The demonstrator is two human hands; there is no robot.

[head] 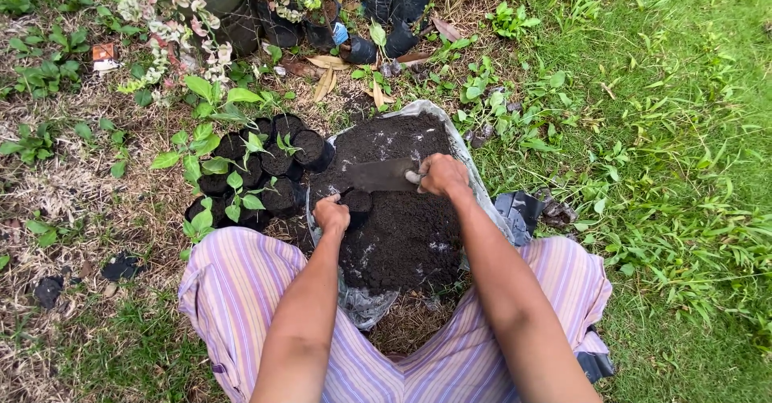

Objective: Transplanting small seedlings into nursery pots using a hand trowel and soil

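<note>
Soil heap (pixel 402 226) on a grey plastic sheet (pixel 490 202), spread on the ground between the knees. Cluster of filled black nursery bags with seedlings (pixel 257 174) sits just left of it. Trowel (pixel 378 174) lies flat over the heap, right hand (pixel 442 174) closed round its handle. Left hand (pixel 331 212) grips the rim of a small black bag (pixel 357 203), touching the soil. Looks like the filling step: scoop, tip into the bag, keep its mouth open and steady.
</note>
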